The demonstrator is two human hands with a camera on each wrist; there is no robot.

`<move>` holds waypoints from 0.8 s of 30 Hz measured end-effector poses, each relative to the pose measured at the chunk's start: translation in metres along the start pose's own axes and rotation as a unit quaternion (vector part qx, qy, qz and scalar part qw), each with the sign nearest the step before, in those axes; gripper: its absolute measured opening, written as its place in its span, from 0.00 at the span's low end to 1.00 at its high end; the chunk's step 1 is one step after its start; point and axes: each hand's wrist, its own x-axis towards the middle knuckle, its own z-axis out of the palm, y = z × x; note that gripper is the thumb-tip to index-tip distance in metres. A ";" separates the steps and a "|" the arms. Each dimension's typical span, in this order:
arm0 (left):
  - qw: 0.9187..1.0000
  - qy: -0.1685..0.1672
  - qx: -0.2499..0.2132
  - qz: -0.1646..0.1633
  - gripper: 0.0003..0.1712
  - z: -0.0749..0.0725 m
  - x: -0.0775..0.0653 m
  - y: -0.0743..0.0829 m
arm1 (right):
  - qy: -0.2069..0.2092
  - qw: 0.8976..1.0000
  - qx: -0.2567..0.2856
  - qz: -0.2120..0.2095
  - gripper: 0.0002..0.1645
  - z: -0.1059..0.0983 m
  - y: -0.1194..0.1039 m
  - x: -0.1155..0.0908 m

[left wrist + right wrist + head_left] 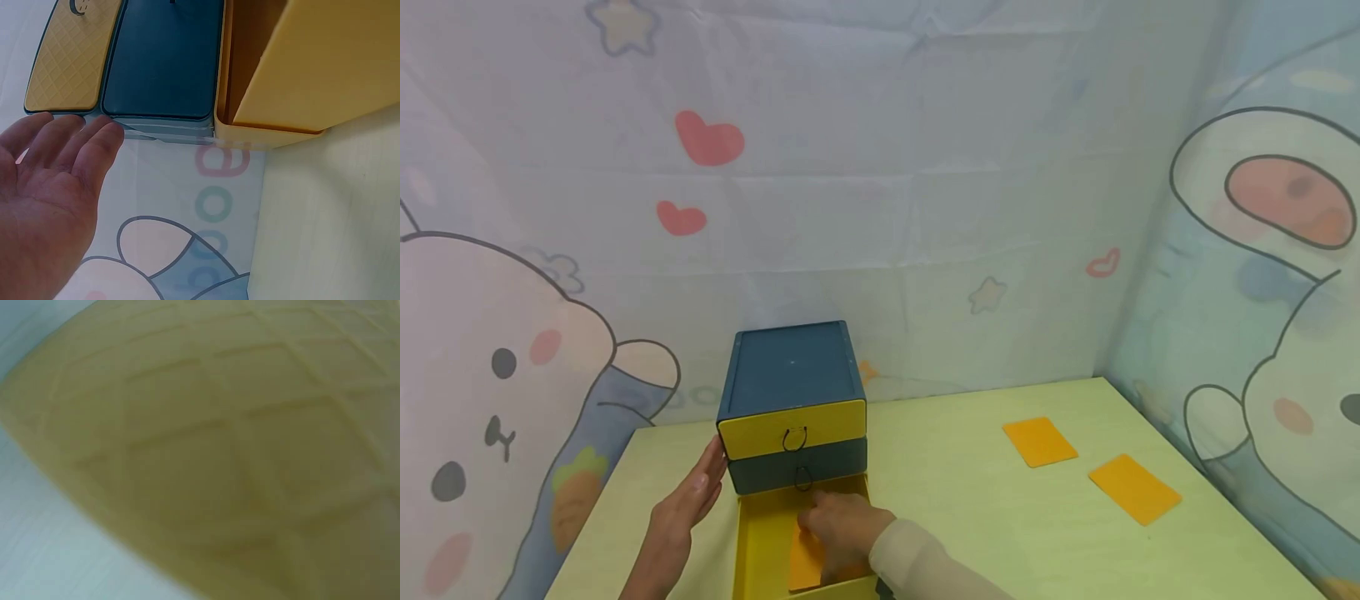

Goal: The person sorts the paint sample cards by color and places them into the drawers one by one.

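A small drawer cabinet (790, 367) has a dark blue top, a yellow top drawer (827, 423) and a dark blue middle drawer (842, 458). The yellow bottom drawer (763, 542) is pulled out. My left hand (677, 512) stands at the cabinet's left side, fingers straight, fingertips at its edge in the left wrist view. Inside the bottom drawer, my right hand (850, 525) reaches down over a flat orange card (805, 562). Whether its fingers pinch the card or only touch it, I cannot tell. Only the latticed yellow drawer front (187, 469) shows in the right wrist view, blurred.
Two more flat orange cards (1040, 442) lie on the pale table (955, 492) to the right of the cabinet. A cartoon-printed cloth (850, 233) hangs behind the table and along both sides. Black loop pulls (795, 438) hang on the upper drawer fronts.
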 end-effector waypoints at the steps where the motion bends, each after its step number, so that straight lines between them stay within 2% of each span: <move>1: 1.000 -0.001 -0.002 -0.001 0.32 0.000 0.000 0.000 | -0.001 1.000 0.002 0.002 0.34 0.001 0.000 0.000; 7: 1.000 -0.002 -0.011 -0.008 0.33 0.001 0.000 -0.001 | -0.007 1.000 0.020 0.012 0.33 0.002 0.003 -0.001; 13: 1.000 -0.002 -0.015 -0.008 0.33 0.000 0.001 -0.003 | 0.008 1.000 0.019 0.015 0.33 0.006 0.008 -0.001; 17: 1.000 -0.004 -0.021 -0.004 0.33 0.000 0.001 -0.003 | 0.020 1.000 0.008 0.006 0.36 0.012 0.008 0.000; 24: 1.000 -0.003 -0.021 -0.006 0.33 -0.001 0.001 -0.003 | 0.018 1.000 -0.019 0.009 0.44 0.014 0.007 0.003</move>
